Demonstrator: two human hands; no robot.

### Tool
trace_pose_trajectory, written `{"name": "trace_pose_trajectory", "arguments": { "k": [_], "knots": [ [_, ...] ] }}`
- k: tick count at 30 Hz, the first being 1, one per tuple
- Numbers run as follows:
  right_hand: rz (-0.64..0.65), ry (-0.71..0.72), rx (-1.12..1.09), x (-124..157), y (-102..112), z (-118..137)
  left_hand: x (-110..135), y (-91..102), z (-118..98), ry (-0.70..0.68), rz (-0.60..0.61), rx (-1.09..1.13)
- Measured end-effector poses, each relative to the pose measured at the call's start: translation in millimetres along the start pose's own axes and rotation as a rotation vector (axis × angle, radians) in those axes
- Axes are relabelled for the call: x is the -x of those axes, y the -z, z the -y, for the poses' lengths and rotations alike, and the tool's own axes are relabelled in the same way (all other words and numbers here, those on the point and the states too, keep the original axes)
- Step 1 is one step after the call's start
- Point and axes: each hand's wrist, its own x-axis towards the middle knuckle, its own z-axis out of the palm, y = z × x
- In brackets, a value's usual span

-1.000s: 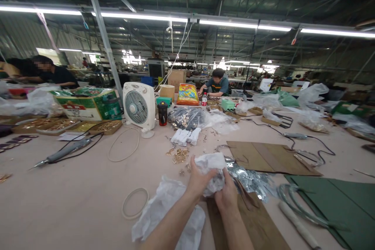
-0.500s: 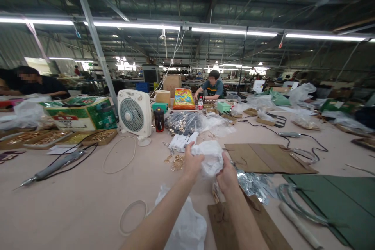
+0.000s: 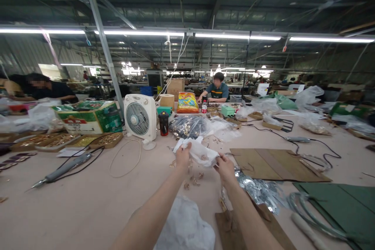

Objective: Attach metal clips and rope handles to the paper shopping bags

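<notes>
Left grip [image 3: 182, 159] and right grip [image 3: 226, 168] are closed, pinching white sheet [image 3: 202, 152] by opposite ends, right of fan [image 3: 140, 117]. Gold bits [image 3: 195, 181] are lying on bench [image 3: 88, 203], also right of fan.

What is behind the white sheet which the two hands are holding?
Behind the white sheet, a clear plastic bag shows, with dark and shiny pieces inside. The white sheet covers part of the table, so what lies directly behind it cannot be seen.

A corrugated wall [image 3: 20, 54] stands left of the slanting metal post [image 3: 104, 47], bright windows [image 3: 128, 70] to its right; fluorescent tubes [image 3: 146, 34] run on both sides.
</notes>
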Motion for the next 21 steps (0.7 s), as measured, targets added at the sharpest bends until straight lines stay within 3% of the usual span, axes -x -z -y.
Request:
{"name": "trace_pose_trajectory", "arguments": {
  "k": [4, 11, 17, 21],
  "knots": [
    [0.01, 0.031, -0.017, -13.3, -10.5, 2.7, -17.1, 21.2, -3.3, -0.012, 0.053, -0.088],
    [0.0, 0.105, -0.024, -30.6, -24.3, 1.2, -36.5, 37.4, -5.3, -0.013, 0.048, -0.221],
    [0.078, 0.182, 0.04, -36.5, -28.0, 9.0, -40.1, 32.5, -4.2, -0.028, 0.046, -0.187],
    [0.103, 0.206, 0.159, -36.7, -12.3, 6.5, -37.9, 23.9, -6.5, -0.043, 0.07, -0.148]
  ]
}}
